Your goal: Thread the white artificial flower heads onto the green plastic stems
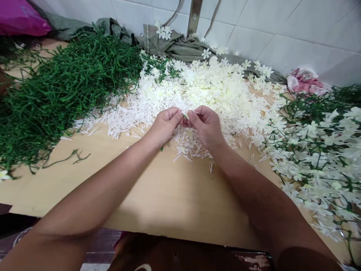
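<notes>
My left hand [165, 124] and my right hand [205, 126] meet over the middle of the wooden table [158, 192], fingers pinched together. Between the fingertips sits a small white artificial flower [188, 112] and a bit of green stem [184, 116]; a green stem end pokes out below my left wrist. Just beyond the hands lies a big heap of loose white flowers [208, 86] and thin white stamen pieces [132, 109].
A large pile of green plastic stems [64, 86] fills the left side. Finished stems bearing white flowers [318, 150] lie heaped at the right. Grey-green cloth [180, 45], a pink bag [19, 17] and a pink rag [304, 81] lie against the tiled wall.
</notes>
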{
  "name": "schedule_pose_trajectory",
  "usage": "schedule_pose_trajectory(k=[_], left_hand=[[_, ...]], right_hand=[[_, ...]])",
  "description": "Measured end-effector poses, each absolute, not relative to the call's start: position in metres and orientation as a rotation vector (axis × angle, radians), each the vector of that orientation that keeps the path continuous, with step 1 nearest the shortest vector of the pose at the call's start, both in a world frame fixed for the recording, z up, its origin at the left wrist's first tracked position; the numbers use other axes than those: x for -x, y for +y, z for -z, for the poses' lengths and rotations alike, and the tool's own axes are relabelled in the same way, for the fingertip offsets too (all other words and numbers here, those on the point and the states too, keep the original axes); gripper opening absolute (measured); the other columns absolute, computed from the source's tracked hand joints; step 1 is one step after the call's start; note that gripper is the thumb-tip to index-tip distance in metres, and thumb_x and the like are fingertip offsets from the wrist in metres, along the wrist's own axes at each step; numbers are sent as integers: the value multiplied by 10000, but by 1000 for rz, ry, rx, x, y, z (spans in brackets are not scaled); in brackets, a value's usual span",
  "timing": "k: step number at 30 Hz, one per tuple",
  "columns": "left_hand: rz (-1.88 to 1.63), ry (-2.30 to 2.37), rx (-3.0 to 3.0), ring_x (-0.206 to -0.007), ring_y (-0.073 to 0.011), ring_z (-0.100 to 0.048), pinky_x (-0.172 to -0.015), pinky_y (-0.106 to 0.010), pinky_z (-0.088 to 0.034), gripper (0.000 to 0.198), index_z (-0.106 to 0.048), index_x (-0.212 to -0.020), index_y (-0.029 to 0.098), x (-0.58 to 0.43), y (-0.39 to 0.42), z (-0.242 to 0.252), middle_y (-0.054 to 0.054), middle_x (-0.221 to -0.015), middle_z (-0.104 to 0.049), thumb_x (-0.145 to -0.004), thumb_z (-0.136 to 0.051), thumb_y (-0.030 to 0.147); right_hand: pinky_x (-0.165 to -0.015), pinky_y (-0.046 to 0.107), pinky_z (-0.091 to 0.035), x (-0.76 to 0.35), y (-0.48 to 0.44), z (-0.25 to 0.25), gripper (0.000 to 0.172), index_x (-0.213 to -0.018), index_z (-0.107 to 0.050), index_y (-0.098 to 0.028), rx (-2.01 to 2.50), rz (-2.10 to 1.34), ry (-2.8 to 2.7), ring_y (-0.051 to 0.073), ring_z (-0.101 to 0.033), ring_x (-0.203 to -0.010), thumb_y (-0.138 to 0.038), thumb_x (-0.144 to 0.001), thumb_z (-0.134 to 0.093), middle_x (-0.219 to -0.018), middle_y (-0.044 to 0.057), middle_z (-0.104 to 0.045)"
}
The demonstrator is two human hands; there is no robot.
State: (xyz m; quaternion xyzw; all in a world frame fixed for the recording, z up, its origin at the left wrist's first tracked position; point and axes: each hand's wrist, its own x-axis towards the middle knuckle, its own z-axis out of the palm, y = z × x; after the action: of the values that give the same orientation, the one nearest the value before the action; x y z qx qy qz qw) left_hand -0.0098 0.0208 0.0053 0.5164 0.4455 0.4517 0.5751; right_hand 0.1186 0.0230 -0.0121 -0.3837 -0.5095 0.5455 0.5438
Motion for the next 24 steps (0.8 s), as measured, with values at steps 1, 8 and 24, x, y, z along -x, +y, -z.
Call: schedule_pose_trajectory(k=[1,8,24], left_hand=[[-1055,1058,-1200,-436,-41,-250,-465,-195,-237,317,-413,-545,162,10,21,-5,70,-483,-344,-850,-498,174],[-1049,1038,-1135,-427,-34,-242,-460,-186,-217,300,-414,-535,154,8,20,-4,74,-460,-337,-827,-481,126],[-1058,1018,-956,-393,-33,-249,-423,-170,-191,241,-410,-545,161,4,16,4,71,-429,-355,-749,-456,41]], right_hand=[[-658,288,-591,-118,23,12,425,-649,-492,-214,911,-1261,-1225,94,-635,-583,-542,-611,-760,-568,-66,-597],[-640,282,-573,-119,23,15,410,-636,-497,-216,873,-1241,-1245,85,-618,-546,-508,-596,-782,-560,-71,-608],[-637,277,-504,-116,23,28,349,-694,-493,-223,756,-1217,-1331,85,-549,-560,-484,-709,-724,-572,-71,-524]])
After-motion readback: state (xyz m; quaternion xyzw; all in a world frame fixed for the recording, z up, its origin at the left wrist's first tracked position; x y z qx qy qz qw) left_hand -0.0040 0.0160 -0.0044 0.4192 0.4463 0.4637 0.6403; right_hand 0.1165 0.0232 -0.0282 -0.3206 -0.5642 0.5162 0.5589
